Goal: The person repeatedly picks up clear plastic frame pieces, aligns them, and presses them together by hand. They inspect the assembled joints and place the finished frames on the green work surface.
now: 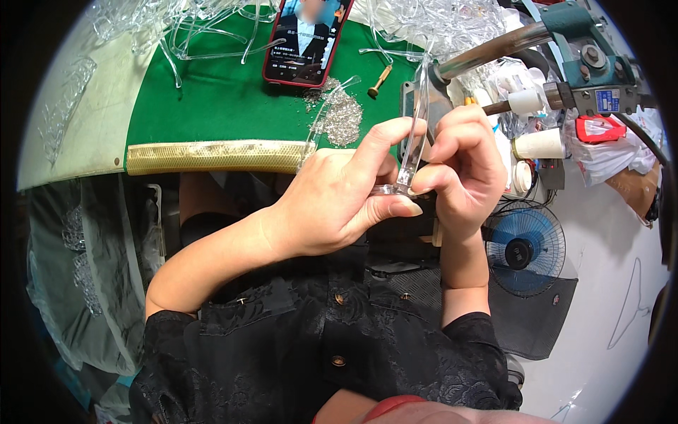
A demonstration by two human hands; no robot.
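Above the near edge of the work table, both my hands grip a clear plastic eyeglass frame [421,95]. My left hand [318,201] is closed around one part, with its thumb and fingers near the hinge corner. One clear temple arm rises upright between my hands, and another sticks out beyond my left knuckles. My right hand [467,173] has its fingers curled, thumb and forefinger pinching at the base of the upright temple. Whether a tiny part sits in that pinch is too small to tell. Just beyond lies a pile of small silvery metal parts [344,119] on the green mat [212,92].
A gold mesh-patterned strip [219,157] lines the table's front edge. Behind are a red-cased phone [302,49], a small brass tool [380,81] and clear eyeglass frames [205,42]. At right stand a metal machine arm [494,53], a white cup [540,144] and a fan [526,247].
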